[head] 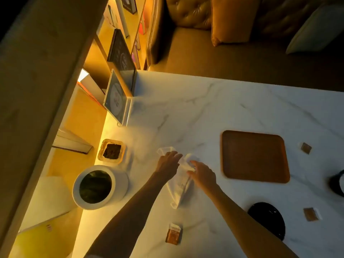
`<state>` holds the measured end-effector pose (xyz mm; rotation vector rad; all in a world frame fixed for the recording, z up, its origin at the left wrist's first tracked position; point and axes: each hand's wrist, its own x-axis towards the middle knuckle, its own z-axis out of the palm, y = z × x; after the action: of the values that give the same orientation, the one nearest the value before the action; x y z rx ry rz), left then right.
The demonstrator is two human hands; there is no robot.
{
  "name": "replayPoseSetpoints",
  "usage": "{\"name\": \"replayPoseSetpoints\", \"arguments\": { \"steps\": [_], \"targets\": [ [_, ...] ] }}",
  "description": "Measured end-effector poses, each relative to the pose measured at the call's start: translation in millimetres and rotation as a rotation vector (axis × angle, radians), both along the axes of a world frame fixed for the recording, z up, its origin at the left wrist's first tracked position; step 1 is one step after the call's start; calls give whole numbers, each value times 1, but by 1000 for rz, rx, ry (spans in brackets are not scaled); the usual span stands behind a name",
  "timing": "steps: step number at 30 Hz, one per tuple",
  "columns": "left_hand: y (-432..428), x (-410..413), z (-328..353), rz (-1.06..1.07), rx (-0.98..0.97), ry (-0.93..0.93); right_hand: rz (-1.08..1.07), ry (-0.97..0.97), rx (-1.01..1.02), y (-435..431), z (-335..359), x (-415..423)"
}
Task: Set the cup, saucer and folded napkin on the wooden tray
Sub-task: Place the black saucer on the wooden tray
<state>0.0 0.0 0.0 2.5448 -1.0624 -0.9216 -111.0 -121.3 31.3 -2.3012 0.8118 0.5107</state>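
Lower left of frame: white round pot (pixel 119 185), with a small brown-filled dish (pixel 111 152) just above it, both on the marble table (pixel 223 108). Centre: the napkin (pixel 179 189) lies loosely bunched on the table, left of the tray; the left hand (pixel 168 163) presses its upper end with fingers nearly flat, and the right hand (pixel 202 175) pinches a fold between thumb and forefinger. Right of centre: the wooden tray (pixel 255 157) sits near the napkin without touching it, the black saucer (pixel 267 219) lies on the table below it at lower right, and a dark cup (pixel 337 183) is cut off by the right edge.
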Motion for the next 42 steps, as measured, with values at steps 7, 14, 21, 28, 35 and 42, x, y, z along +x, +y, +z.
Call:
{"name": "replayPoseSetpoints", "arguments": {
  "steps": [7,14,21,28,35,42],
  "targets": [
    [3,5,-23,-13,-12,-52,-36,151,25,-2,-18,16],
    [12,8,-16,-63,-78,-137,70,1,-98,-10,-9,5],
    [46,2,15,12,-107,-145,148,-79,-220,-35,21,-24],
    [70,-17,37,55,61,-165,96,1,-63,-49,39,-59],
    [-14,-99,49,-120,52,-165,-208,-40,-166,-74,59,-146],
    [-107,-218,50,-116,14,144,-570,84,-251,-125,60,-297]
  ]
}}
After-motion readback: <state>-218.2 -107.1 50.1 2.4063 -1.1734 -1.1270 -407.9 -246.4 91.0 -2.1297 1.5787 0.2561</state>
